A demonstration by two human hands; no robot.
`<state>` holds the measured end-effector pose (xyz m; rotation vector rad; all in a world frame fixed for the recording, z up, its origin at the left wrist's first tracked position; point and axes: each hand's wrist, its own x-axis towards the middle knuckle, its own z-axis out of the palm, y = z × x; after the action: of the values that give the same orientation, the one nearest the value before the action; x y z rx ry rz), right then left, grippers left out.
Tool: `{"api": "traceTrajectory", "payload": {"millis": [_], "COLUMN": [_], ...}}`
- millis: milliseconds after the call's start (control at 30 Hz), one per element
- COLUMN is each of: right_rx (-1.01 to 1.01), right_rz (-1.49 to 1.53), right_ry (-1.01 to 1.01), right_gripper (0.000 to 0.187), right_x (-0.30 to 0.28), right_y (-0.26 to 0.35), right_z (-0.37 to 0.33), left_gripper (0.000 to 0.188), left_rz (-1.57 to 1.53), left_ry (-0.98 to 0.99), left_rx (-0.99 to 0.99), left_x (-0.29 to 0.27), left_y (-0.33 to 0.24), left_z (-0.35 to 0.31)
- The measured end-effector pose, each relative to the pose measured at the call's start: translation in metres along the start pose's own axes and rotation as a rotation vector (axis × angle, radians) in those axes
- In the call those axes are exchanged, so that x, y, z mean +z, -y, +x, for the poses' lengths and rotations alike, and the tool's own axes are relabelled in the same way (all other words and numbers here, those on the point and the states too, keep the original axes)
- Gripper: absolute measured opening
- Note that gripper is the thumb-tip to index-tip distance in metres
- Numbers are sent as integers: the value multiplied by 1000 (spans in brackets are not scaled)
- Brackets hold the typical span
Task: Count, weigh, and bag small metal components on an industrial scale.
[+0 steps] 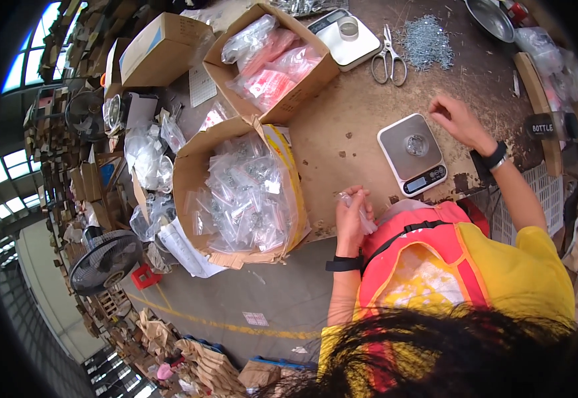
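Note:
My left hand (351,219) is closed around a small clear plastic bag (367,224), in front of my apron at the table's near edge. To its right lies a white digital kitchen scale (428,168) with a small round clear dish (416,145) on its metal plate. Past the scale's right side, my right hand (458,121) hovers with its fingers curled together; whatever they may hold is hidden. Beyond that hand, a heap of small silvery screws (428,42) is spread on the table.
An open cardboard box (295,179) of filled clear bags stands at left; behind it another box (309,81) holds red-and-clear bags. Scissors (389,60) lie beside a second scale (360,48). A metal bowl (490,20) sits far right, near a black bottle (551,126).

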<state>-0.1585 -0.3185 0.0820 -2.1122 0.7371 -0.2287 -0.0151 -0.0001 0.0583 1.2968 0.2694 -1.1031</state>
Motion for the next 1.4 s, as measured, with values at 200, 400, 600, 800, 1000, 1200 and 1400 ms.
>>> {"api": "traceTrajectory", "payload": {"millis": [200, 400, 600, 800, 1000, 1200, 1400], "right_rx": [72, 40, 9, -40, -120, -56, -144], "right_rz": [76, 105, 81, 109, 379, 425, 330], "right_ry": [-37, -59, -22, 12, 249, 214, 82], "right_gripper": [11, 13, 15, 19, 33, 11, 23], "right_x": [11, 23, 24, 32, 64, 74, 69], "right_y": [7, 13, 15, 35, 88, 79, 110], "right_z": [-57, -57, -49, -48, -65, -68, -54], "left_gripper": [24, 18, 20, 24, 25, 31, 24], "left_rz": [51, 365, 321, 102, -53, -36, 212], "left_ry": [166, 83, 49, 67, 163, 180, 290], "left_rx": [5, 11, 50, 76, 47, 14, 85], "left_x": [-3, 4, 5, 24, 48, 56, 40], "left_y": [6, 14, 12, 8, -7, -7, 13], "left_z": [1, -8, -13, -10, -3, -9, -4]}}
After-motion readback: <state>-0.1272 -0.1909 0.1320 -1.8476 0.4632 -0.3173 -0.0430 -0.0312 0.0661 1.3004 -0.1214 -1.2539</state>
